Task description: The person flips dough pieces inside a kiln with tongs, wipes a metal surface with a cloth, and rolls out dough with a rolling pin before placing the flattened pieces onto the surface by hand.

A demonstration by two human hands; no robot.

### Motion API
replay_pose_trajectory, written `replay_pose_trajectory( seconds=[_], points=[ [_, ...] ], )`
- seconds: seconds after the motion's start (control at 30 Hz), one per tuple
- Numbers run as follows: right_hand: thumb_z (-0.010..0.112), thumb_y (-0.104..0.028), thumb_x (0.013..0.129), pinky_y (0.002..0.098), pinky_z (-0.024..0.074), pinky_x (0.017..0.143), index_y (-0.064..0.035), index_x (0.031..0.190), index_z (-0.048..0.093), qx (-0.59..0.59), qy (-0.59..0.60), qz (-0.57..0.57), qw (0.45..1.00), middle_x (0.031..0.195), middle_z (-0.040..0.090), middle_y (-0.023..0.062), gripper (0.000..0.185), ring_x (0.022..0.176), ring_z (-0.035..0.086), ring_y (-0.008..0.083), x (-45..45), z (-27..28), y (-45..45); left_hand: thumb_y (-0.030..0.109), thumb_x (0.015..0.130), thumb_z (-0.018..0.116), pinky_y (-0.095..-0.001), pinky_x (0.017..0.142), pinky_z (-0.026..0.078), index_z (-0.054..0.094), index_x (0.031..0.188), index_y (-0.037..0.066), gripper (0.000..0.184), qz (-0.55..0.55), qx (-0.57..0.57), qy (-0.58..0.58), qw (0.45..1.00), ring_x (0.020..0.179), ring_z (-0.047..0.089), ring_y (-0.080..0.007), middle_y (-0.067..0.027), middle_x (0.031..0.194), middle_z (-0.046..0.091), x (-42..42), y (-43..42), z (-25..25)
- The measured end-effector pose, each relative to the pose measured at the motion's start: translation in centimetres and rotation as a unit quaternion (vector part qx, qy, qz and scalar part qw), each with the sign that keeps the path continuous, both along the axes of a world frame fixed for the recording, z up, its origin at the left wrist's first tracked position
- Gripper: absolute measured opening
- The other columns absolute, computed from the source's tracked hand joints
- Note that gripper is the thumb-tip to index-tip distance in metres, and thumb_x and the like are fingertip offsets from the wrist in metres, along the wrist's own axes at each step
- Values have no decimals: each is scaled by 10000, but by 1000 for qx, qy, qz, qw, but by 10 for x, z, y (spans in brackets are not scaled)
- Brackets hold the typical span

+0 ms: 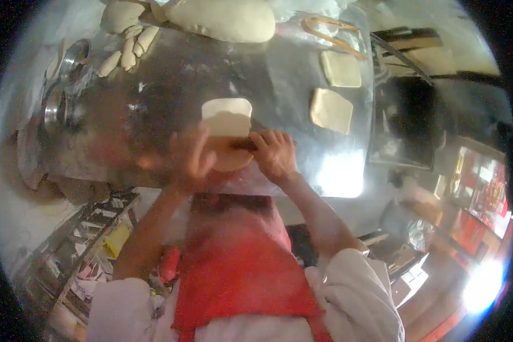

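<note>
A flattened piece of pale dough [227, 117] lies on the metal table in front of me, its near part under a wooden rolling pin [228, 144]. My right hand [275, 153] is closed round the pin's right end. My left hand [192, 154] is blurred by motion at the pin's left end, with its fingers apart; no hold on the pin shows. Two flat dough squares, one upper [341, 69] and one lower [331, 110], lie to the right.
A large dough mass [222, 20] and small dough pieces [130, 48] lie at the table's far side. Wooden tongs [333, 34] rest at the far right. Metal bowls [54, 108] stand at the left edge. A dark recess [404, 122] is beyond the table's right edge.
</note>
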State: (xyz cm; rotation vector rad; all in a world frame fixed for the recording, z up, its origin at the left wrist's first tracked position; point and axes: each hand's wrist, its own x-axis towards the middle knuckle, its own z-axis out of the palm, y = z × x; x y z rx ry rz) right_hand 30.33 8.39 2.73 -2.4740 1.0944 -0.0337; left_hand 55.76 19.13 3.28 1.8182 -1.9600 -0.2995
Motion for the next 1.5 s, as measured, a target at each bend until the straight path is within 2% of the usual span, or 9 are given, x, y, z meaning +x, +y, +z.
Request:
replay_pose_trajectory(
  seconds=[0.13, 0.33, 0.43, 0.5, 0.73, 1.0, 1.13, 1.27, 1.5],
  points=[
    [696, -304, 872, 505, 438, 1022, -173, 1310, 639, -45, -79, 34, 995, 1268, 629, 99, 460, 1173, 605, 317, -52, 10, 36, 172, 970, 646, -451, 1166, 386, 506, 1481, 30, 548, 104, -1, 200, 974, 1406, 485, -379, -199, 1493, 542, 20, -87, -42],
    [693, -296, 893, 530, 419, 1052, -226, 1326, 657, -52, -88, -7, 995, 1366, 581, 107, 441, 1253, 550, 352, -98, -2, 76, 188, 928, 699, -474, 980, 493, 672, 1233, 34, 343, 16, 241, -32, 970, 1123, 628, -404, -195, 1239, 677, 13, -120, -7],
    [670, -303, 915, 534, 408, 1054, -240, 1349, 646, -6, -80, -41, 996, 1388, 568, 105, 440, 1285, 525, 355, -100, -10, 87, 214, 920, 722, -449, 842, 506, 702, 1115, 48, 256, 2, 231, 148, 962, 975, 652, -330, -125, 1111, 705, -4, -95, 34],
    [664, -317, 922, 534, 408, 1052, -245, 1359, 639, -11, -70, -51, 996, 1393, 564, 101, 443, 1284, 525, 354, -100, -7, 92, 245, 938, 728, -363, 782, 492, 694, 1146, 75, 270, 197, 300, 423, 832, 927, 635, -214, -55, 1085, 685, -20, -72, 93],
    [757, -166, 796, 496, 458, 951, -192, 1235, 688, -77, -79, -84, 990, 1336, 600, 79, 445, 1182, 587, 331, -90, -2, 106, 286, 1018, 658, -299, 834, 506, 616, 1331, 88, 373, 332, 263, 540, 728, 1002, 637, -140, -49, 1140, 665, 52, 7, 20],
    [619, -412, 973, 566, 425, 1034, -173, 1544, 443, 60, -54, -120, 989, 1503, 479, 181, 644, 1320, 498, 415, -31, 26, 102, 254, 1028, 614, -467, 1161, 378, 528, 1461, 67, 480, 170, 76, 100, 977, 1403, 497, -328, -193, 1492, 544, 53, -19, -3],
    [572, -507, 997, 581, 390, 1091, -132, 1540, 446, -76, 48, -146, 985, 1551, 450, 208, 671, 1410, 434, 423, 11, -23, 16, 488, 981, 628, -642, 1210, 204, 489, 1504, 98, 668, -33, -12, -112, 993, 1513, 342, -351, -158, 1584, 451, 8, -114, -18],
    [542, -614, 976, 572, 324, 1148, -69, 1528, 446, -127, -25, -204, 970, 1522, 484, 198, 782, 1439, 410, 408, 11, -16, 7, 492, 973, 638, -670, 1213, 176, 376, 1583, 88, 777, -56, 1, -47, 997, 1539, 285, -396, -165, 1642, 367, 12, -111, -26],
    [708, -325, 885, 471, 471, 932, -70, 1399, 548, 51, -24, -102, 993, 1271, 591, 148, 595, 1150, 566, 341, -1, 4, 102, 332, 909, 761, -552, 1255, 189, 251, 1611, -3, 930, -33, 83, 30, 996, 1543, 215, -454, -240, 1661, 256, 34, 42, -14]
  ],
)
